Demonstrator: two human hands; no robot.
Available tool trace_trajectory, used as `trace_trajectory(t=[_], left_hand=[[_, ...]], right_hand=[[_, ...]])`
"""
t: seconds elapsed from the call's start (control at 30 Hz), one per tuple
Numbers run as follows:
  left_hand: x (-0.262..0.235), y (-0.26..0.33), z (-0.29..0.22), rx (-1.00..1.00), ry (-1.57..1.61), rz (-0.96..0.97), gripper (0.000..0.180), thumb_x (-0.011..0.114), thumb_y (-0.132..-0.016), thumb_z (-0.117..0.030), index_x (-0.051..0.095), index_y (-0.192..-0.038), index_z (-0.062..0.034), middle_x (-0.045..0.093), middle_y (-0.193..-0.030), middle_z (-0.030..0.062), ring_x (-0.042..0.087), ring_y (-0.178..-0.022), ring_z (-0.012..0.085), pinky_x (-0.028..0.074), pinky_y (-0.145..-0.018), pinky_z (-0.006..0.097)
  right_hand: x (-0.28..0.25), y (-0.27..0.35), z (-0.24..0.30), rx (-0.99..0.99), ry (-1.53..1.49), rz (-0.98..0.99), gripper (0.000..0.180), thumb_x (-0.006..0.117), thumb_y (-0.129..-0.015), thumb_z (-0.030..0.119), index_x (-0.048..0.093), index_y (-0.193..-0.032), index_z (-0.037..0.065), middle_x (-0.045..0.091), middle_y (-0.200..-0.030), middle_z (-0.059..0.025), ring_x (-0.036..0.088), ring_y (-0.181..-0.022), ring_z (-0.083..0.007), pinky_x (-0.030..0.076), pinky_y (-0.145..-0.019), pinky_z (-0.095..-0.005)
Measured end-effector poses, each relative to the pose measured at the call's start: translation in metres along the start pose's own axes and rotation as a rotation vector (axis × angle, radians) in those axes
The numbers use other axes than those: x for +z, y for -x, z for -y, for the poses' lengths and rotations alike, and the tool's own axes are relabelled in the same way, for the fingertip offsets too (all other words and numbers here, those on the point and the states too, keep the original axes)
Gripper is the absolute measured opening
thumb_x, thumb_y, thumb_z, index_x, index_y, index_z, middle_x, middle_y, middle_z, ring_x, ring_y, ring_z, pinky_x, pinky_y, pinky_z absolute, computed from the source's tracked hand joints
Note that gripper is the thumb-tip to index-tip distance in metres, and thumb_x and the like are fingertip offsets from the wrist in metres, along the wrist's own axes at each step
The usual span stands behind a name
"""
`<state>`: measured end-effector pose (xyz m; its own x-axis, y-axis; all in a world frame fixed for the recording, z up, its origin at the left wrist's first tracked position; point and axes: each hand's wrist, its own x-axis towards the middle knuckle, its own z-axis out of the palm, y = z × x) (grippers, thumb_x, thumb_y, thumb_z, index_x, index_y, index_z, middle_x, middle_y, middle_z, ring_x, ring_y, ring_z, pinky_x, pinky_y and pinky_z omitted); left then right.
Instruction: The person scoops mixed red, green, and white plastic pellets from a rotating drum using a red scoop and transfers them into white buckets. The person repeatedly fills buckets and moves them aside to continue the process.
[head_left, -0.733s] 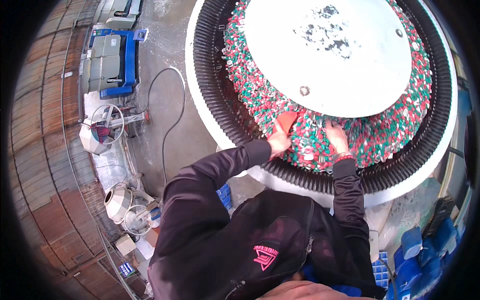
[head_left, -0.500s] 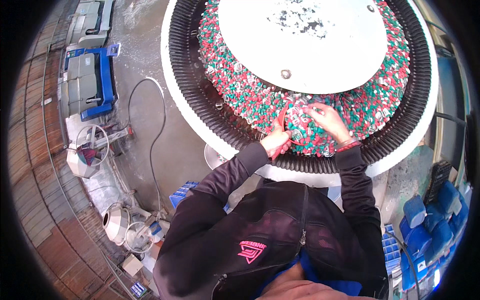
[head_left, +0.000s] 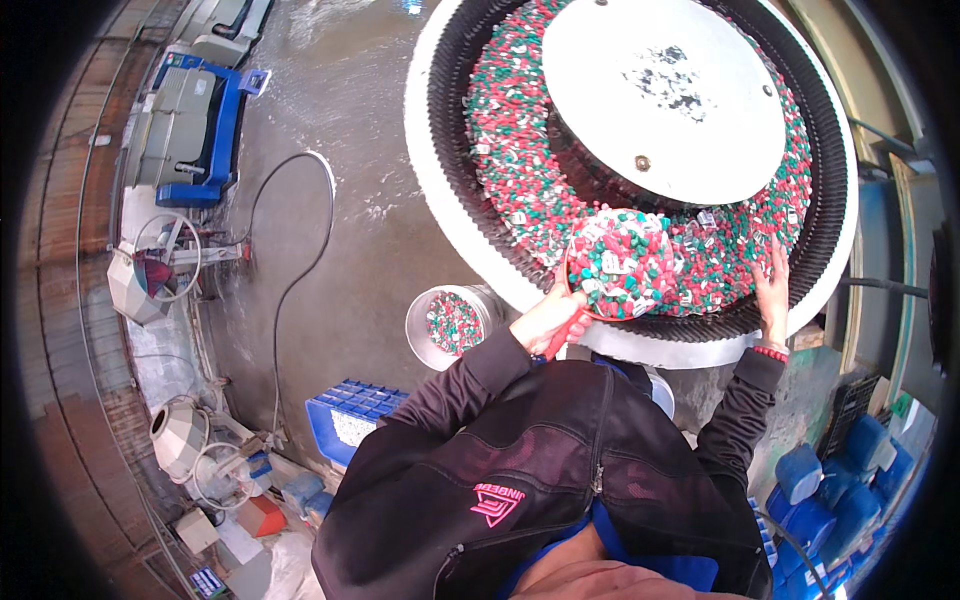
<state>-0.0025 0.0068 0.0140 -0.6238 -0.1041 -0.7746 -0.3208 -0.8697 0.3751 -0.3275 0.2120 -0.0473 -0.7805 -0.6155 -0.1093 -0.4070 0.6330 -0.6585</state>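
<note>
L hand (head_left: 546, 318) curled firmly round handle (head_left: 560, 341) of red-rimmed round scoop (head_left: 601, 317), heaped w/ small red, green & white bits (head_left: 622, 258), over nr side of ribbed blk tub (head_left: 449, 110). R hand (head_left: 772, 292) open, empty, fingers fwd.

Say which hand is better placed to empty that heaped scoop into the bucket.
Probably the left hand: it grips the red scoop and is nearer the white bucket. The right hand is open, seemingly empty, and farther away.

Pink lettering (head_left: 497, 504): on your black jacket (head_left: 540, 430), below your left hand (head_left: 550, 322). Blue sign (head_left: 207, 582), well left of it: illegible.
</note>
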Motion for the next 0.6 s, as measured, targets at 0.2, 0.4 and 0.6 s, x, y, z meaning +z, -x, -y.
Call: trace_trajectory(t=[0.2, 0.4, 0.6], left_hand=[[-0.044, 0.082, 0.0, 0.127, 0.152, 0.025, 0.016, 0.043, -0.092, -0.014, 0.037, -0.106, -0.01, 0.038, -0.058, -0.0021, 0.036, -0.041, 0.005, 0.031, -0.035, 0.019], [-0.108, 0.176, 0.015, 0.282, 0.258, -0.078, 0.016, 0.041, -0.086, -0.007, 0.038, -0.101, -0.0096, 0.041, -0.062, -0.0016, 0.036, -0.044, 0.0043, 0.031, -0.036, 0.019], [-0.201, 0.257, 0.067, 0.424, 0.341, -0.28, 0.004, 0.042, -0.085, -0.008, 0.041, -0.088, -0.0065, 0.04, -0.062, -0.0013, 0.038, -0.046, 0.0052, 0.034, -0.039, 0.02]], right_hand=[[0.015, 0.012, 0.03, -0.088, 0.016, -0.039, 0.065, 0.06, -0.081, 0.021, 0.03, -0.139, 0.017, 0.027, -0.142, -0.0191, 0.023, -0.133, -0.03, 0.021, -0.107, -0.038], [0.038, 0.027, 0.079, -0.167, -0.088, -0.016, 0.061, 0.059, -0.082, 0.018, 0.033, -0.137, 0.007, 0.03, -0.142, -0.0146, 0.026, -0.132, -0.0256, 0.022, -0.107, -0.035], [0.058, 0.056, 0.113, -0.094, -0.294, 0.111, 0.063, 0.059, -0.084, 0.019, 0.028, -0.138, 0.005, 0.026, -0.144, -0.0137, 0.024, -0.132, -0.0246, 0.021, -0.107, -0.0352]])
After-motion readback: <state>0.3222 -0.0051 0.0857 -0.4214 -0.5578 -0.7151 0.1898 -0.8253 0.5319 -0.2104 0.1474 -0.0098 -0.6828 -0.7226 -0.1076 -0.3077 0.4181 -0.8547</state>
